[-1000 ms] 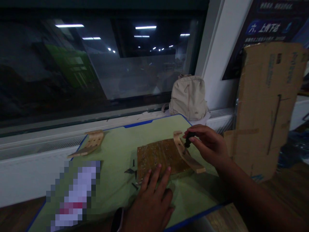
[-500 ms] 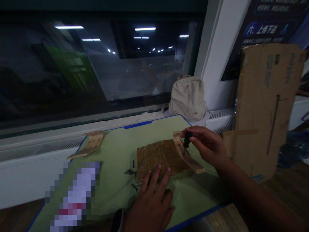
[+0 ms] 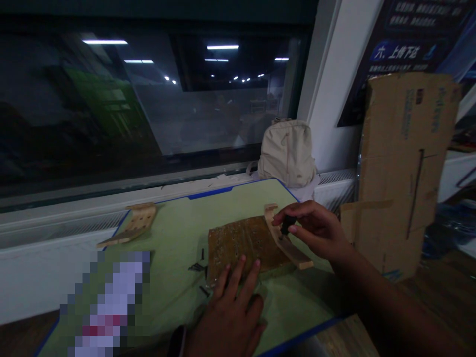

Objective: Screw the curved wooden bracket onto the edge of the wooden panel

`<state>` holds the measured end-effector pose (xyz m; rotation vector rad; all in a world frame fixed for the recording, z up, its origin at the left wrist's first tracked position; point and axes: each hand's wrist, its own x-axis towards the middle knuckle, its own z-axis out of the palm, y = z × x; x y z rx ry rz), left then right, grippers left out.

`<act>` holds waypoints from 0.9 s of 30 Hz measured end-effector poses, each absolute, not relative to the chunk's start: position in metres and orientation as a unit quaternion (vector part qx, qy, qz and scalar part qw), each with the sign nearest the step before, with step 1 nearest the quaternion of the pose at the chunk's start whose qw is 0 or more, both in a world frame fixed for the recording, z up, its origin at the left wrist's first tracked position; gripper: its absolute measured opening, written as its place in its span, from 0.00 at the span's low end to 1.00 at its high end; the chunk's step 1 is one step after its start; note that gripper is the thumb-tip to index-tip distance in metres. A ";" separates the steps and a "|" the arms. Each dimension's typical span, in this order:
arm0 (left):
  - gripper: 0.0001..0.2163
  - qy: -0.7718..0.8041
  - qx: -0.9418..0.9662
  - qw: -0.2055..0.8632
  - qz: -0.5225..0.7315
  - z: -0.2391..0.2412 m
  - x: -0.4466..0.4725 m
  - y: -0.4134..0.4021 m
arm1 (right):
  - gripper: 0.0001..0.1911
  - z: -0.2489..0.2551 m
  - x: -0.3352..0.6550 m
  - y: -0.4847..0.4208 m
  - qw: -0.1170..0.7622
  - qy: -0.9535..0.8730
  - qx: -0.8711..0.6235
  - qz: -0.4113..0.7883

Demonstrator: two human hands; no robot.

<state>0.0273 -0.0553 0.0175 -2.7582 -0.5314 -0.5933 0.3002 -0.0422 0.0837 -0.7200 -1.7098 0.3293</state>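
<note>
My left hand (image 3: 232, 305) lies with fingers spread on the near edge of a brown wooden board (image 3: 241, 243). In my right hand (image 3: 316, 228) is a short black-handled screwdriver (image 3: 288, 224), gripped between thumb and fingers. Its tip points down at a curved, pale wooden piece (image 3: 297, 256) along the board's right edge. The exact contact at the tip is too dark to make out. Several dark screws (image 3: 197, 267) lie loose just left of the board. Another curved wooden piece with holes (image 3: 139, 220) rests at the table's far left corner.
The table (image 3: 178, 228) has a pale green top with blue edging. A blurred-out white and red item (image 3: 115, 302) lies at its left. Behind stands a beige backpack (image 3: 286, 153) by the window. A tall cardboard sheet (image 3: 401, 173) leans at the right.
My right hand has turned slightly about the screwdriver and sits a little lower, with its fingers shifted on the handle. My left hand stays on the board. The whole view has shifted slightly.
</note>
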 end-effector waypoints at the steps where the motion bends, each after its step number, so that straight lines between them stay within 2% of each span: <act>1: 0.16 -0.189 -0.952 0.135 -0.199 0.017 0.027 -0.056 | 0.13 0.084 0.299 -0.042 0.590 -0.733 -0.305 0.144; 5: 0.17 -0.184 -0.953 0.132 -0.202 0.016 0.027 -0.056 | 0.12 0.083 0.302 -0.037 0.629 -0.689 -0.359 0.031; 8: 0.17 -0.183 -0.952 0.134 -0.206 0.016 0.026 -0.054 | 0.11 0.085 0.309 -0.035 0.601 -0.683 -0.403 -0.099; 10: 0.17 -0.181 -0.952 0.136 -0.208 0.017 0.026 -0.053 | 0.11 0.087 0.311 -0.036 0.571 -0.708 -0.394 -0.133; 15: 0.18 -0.171 -0.955 0.133 -0.205 0.018 0.027 -0.053 | 0.17 0.092 0.305 -0.043 0.550 -0.748 -0.368 -0.049; 18: 0.18 -0.176 -0.954 0.132 -0.204 0.017 0.028 -0.054 | 0.16 0.090 0.300 -0.042 0.571 -0.728 -0.379 -0.004; 23: 0.17 -0.179 -0.953 0.137 -0.203 0.016 0.028 -0.055 | 0.10 0.084 0.304 -0.036 0.629 -0.661 -0.407 -0.048; 27: 0.17 -0.173 -0.953 0.133 -0.210 0.017 0.028 -0.054 | 0.09 0.083 0.309 -0.035 0.622 -0.674 -0.392 -0.064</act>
